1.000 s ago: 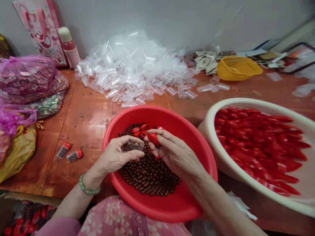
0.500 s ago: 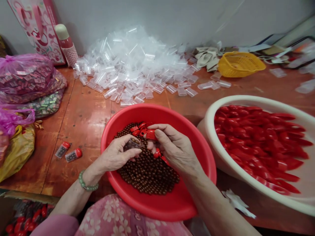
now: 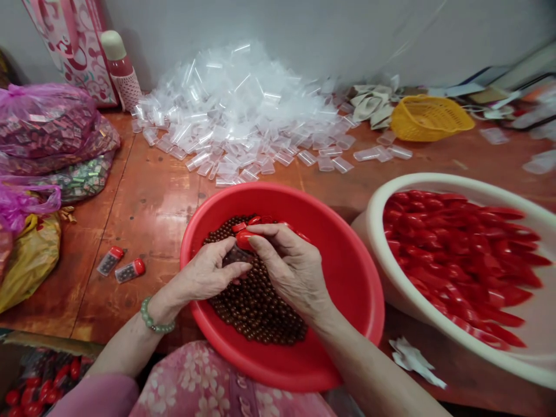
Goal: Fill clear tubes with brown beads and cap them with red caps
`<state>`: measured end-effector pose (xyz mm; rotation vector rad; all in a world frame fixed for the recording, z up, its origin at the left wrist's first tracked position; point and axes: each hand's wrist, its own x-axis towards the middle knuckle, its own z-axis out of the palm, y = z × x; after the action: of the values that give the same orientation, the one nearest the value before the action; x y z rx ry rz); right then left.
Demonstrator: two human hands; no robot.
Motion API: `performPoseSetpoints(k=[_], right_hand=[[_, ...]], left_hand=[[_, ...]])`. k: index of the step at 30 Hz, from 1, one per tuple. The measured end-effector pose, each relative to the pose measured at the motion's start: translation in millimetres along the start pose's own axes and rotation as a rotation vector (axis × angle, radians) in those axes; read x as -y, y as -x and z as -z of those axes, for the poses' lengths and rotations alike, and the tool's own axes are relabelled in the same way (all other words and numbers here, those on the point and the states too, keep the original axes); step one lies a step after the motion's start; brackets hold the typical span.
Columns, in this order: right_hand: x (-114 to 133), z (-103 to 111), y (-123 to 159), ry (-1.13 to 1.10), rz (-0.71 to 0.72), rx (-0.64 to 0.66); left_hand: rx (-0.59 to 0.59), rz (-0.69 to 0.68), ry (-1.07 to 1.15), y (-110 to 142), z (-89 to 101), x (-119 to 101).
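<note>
From where I stand, both hands are over the red basin (image 3: 347, 278), close together. The left hand (image 3: 208, 269) curls its thumb and fingers around a small clear plastic case (image 3: 237, 255), leaving only a little gap; the case looks dark inside, though its contents are mostly hidden. The right hand (image 3: 291, 266) pinches a glossy red cap (image 3: 246, 239) between thumb and fingertips, right at the case's upper end. I can't tell whether the cap is seated, or whether the curled lower fingers hold anything else.

Beneath the hands lies a heap of brown beads (image 3: 260, 315), with a few loose red caps (image 3: 240, 227) just beyond the fingers. To the left of the left hand, two capped cases (image 3: 130, 270) full of dark beads rest on the table (image 3: 147, 214). Past both hands spreads a pile of clear plastic sleeves (image 3: 243, 121), and right of the right hand a cream basin (image 3: 376, 231) holds many pointed red pieces (image 3: 460, 260).

I'd judge the step in hand to be capping the case. That calls for the left hand to keep it steady, mouth up, while the right thumb presses the cap squarely home.
</note>
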<state>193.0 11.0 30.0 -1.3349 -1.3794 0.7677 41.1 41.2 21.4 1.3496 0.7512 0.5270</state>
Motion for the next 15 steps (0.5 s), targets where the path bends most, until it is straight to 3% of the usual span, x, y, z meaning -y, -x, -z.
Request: performPoseSetpoints(k=[7,15], right_hand=[[0,10,3,0.145,0.05,-0.023],[-2,27,-2,0.399,0.251,0.073]], left_hand=[[-0.016,0.085,0.116,-1,2.0,-7],[-0.089,0.015,-0.055,-1,1.8,-2]])
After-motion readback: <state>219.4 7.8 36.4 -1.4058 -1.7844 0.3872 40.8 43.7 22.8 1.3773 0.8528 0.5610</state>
